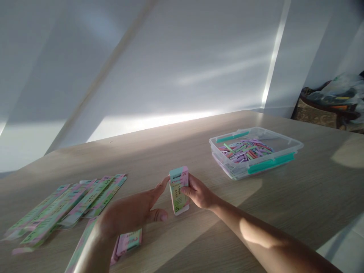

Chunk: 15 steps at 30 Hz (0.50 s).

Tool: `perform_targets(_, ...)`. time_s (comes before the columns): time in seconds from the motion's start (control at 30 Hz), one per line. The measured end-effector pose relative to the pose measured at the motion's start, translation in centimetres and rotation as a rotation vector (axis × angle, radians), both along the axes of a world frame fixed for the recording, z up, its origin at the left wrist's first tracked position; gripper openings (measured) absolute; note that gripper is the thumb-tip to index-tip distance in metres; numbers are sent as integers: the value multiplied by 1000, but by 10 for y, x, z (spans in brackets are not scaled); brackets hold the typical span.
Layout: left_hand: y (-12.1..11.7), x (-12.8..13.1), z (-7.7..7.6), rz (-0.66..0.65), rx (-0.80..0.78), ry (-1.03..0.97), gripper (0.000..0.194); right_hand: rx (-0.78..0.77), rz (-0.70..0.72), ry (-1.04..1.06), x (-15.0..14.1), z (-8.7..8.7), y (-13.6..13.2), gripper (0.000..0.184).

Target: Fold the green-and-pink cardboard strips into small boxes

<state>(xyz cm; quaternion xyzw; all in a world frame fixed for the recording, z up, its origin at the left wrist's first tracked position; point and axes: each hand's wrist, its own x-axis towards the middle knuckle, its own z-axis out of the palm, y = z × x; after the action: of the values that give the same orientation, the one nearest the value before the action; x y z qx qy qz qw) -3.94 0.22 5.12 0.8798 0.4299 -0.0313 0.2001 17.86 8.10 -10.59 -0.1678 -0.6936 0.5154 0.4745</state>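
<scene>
A small pink and green box (pixel 179 189) stands upright on the wooden table (pixel 298 197). My right hand (pixel 199 191) grips its right side. My left hand (pixel 133 212) has its fingers stretched out, with the fingertips touching the box's upper left edge. Another small box (pixel 129 240) lies flat on the table just under my left wrist.
Several flattened pink and green box blanks (pixel 62 206) lie fanned out at the left. A clear plastic container with teal clips (pixel 256 151) holds several coloured sticks at the right. An armchair with bags (pixel 330 104) stands beyond the table's far right corner.
</scene>
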Motion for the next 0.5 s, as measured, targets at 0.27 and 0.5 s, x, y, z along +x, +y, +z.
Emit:
perform_targets(0.27,-2,-3,-2,63,-73,-52,116,1,45,-13,3,4,-5,39)
perform_targets(0.5,-4,11,-10,96,-103,79,120,-8,19,-54,6,5,-9,37)
